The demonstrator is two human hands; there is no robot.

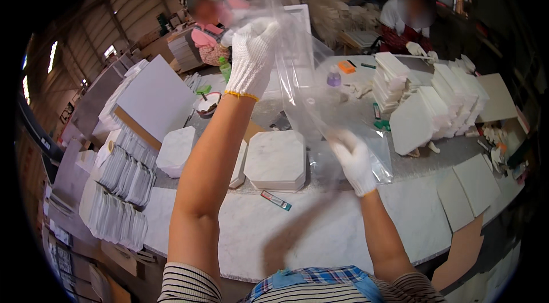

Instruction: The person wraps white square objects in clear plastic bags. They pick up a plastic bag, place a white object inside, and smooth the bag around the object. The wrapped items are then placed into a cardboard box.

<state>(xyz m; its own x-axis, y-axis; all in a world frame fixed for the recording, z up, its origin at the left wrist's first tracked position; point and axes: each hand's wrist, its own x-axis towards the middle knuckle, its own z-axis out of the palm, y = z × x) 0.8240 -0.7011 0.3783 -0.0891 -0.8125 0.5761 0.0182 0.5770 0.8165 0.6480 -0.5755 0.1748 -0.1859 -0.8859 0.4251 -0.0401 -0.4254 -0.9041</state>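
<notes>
My left hand (254,54), in a white knit glove with a yellow cuff edge, is raised high and closed on the upper part of a clear plastic bag (293,83). The film hangs down in long creases towards my right hand (351,160), also gloved in white. That hand is lower and closed on the film, its fingertips partly blurred behind the plastic. Below the bag, a stack of white octagonal marble tiles (275,157) sits on the table, with another octagonal stack (176,151) to its left. A small green and red packet (275,200) lies in front of the middle stack.
Rows of thin white tiles (123,188) stand at the left by a large white panel (157,94). More tile stacks (420,120) stand at the right. A bowl (207,103), a green bottle (225,67) and a purple bottle (334,77) are farther back. Two people work across the table.
</notes>
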